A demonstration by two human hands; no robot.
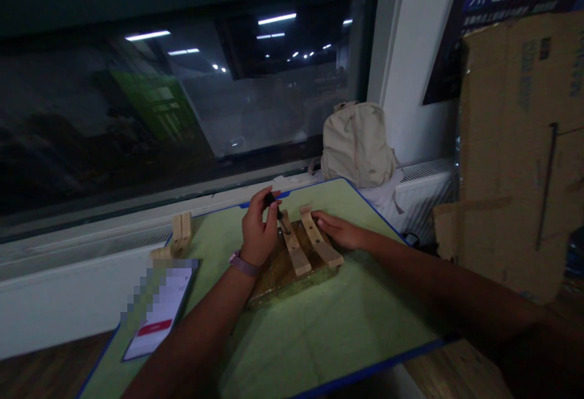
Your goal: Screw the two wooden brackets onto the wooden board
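Observation:
A brown board lies on the green mat with two light wooden strips across its top. My left hand is closed round a small dark tool, held upright at the far end of the left strip. My right hand rests flat on the mat and presses against the right strip's side, fingers stretched out. A pink band sits on my left wrist.
More wooden pieces stand at the mat's far left edge. A phone or card lies near left. A beige backpack sits on the sill by the dark window. A large cardboard sheet leans at the right.

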